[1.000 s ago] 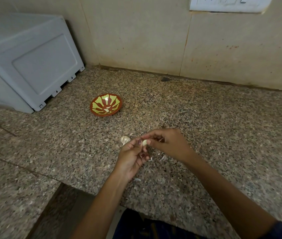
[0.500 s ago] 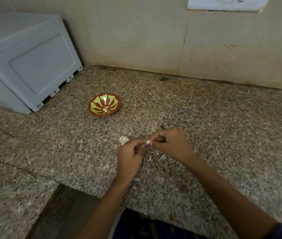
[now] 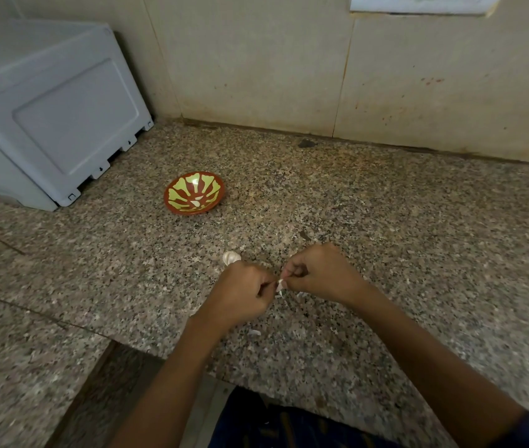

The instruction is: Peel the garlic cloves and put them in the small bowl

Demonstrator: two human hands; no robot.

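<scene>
A glossy, glazed-looking small bowl [image 3: 194, 193] sits on a speckled granite countertop [image 3: 386, 227], polished but dull; behind, a smooth matt grey plastic appliance [image 3: 46, 118] and stained matt wall tiles [image 3: 256, 59].

No text, label or number is legible from where I stand; the white switch plate [image 3: 418, 3] above my counter [image 3: 386, 221] shows no readable marking.

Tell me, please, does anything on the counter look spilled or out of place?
Only small white peel scraps lie scattered on the granite counter near both hands, as peeling leaves them. The small bowl stands upright.
</scene>
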